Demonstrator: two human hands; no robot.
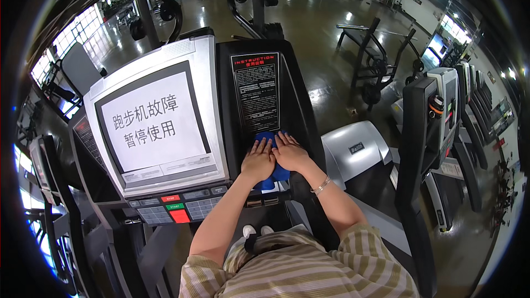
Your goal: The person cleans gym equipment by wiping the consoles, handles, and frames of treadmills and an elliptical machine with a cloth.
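A blue cloth [280, 173] lies on the lower part of the black side panel [295, 103] of a treadmill console, just under a printed instruction label [257, 91]. Both hands rest flat on the cloth, side by side and touching or nearly so. My left hand [259, 160] has its fingers extended over it, palm down. Beside it, my right hand [290, 152] also lies palm down, with a bracelet at the wrist. The white console screen frame [221, 132] stands left of them, with a paper sheet bearing writing [149, 120] over its screen.
Below the screen is a keypad with red and green buttons [174, 206]. A silver treadmill motor cover [356, 149] lies to the right, beyond it another treadmill console [418, 120]. A bench with a barbell rack [368, 49] stands ahead on the glossy floor.
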